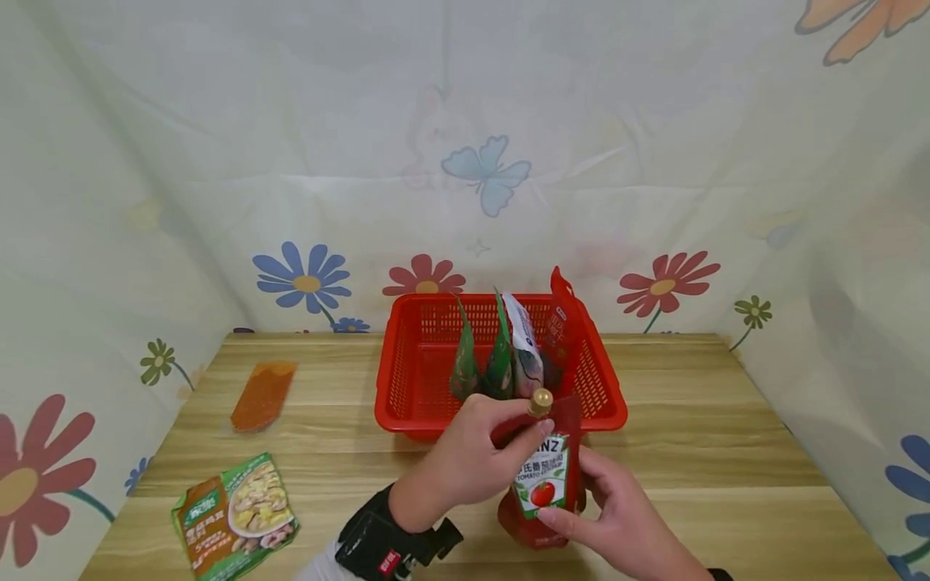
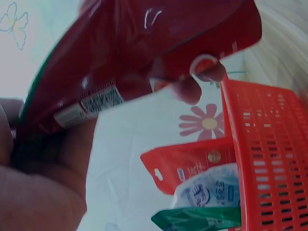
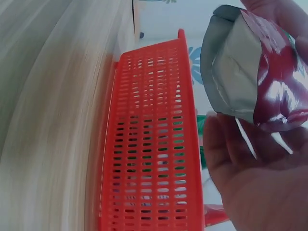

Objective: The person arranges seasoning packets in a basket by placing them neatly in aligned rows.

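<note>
A red ketchup pouch (image 1: 541,472) with a gold cap (image 1: 541,402) is held up just in front of the red basket. My left hand (image 1: 479,452) pinches its upper left side below the cap. Lower down on the right side, my right hand (image 1: 628,520) grips it, with the thumb on the front and the fingers partly hidden behind. The left wrist view shows the barcode side of the pouch (image 2: 130,53). In the right wrist view, the silvery bottom of the pouch (image 3: 233,72) faces the camera, off the table.
The red plastic basket (image 1: 390,403) holds two green packs (image 1: 500,363), a white pack (image 1: 525,347) and a red pack (image 1: 563,327), all upright. On the wooden table (image 1: 341,476) to the left lie an orange packet (image 1: 263,397) and a green-and-brown seasoning packet (image 1: 236,516).
</note>
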Demonstrator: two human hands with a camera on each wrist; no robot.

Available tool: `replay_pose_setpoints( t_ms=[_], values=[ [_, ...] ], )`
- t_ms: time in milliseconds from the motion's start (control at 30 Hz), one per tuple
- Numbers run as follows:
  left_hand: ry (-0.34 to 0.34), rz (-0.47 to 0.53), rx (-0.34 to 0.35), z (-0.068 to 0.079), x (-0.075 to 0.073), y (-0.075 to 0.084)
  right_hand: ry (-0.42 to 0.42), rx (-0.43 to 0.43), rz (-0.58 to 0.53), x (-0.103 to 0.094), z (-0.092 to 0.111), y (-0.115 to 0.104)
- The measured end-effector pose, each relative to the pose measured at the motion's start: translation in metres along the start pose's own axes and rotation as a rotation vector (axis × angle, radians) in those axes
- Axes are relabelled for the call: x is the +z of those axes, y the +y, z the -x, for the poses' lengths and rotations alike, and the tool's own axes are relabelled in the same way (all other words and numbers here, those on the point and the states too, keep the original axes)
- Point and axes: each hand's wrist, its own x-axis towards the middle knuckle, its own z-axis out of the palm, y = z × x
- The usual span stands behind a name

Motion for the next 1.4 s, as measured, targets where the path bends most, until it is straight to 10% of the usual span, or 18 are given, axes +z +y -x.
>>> replay_pose_setpoints(
  t_ms=[300, 800, 1100, 1267, 1400],
  values=[
    [-0.156, 0.055, 0.064, -0.004, -0.013, -0.01, -0.191, -0.017, -0.09, 0.01, -0.01, 0.004],
    [-0.169, 0.063, 0.016, -0.001, -0.025, -0.009, -0.076, -0.087, -0.114, 0.032, -0.021, 0.003],
    [0.194, -0.012, -0.048, 0.008, -0.009, 0.0, 0.11, -0.151, -0.038, 0.035, -0.03, -0.005],
    [0.497, -0.319, -0.004, 0.013, 0.011, 0.009, 0.206, -0.153, -0.042, 0.038, -0.035, -0.009],
    [0.597, -0.658, 0.096, 0.014, 0.019, 0.015, 0.257, -0.177, -0.011, 0.04, -0.035, -0.01]
  ],
)
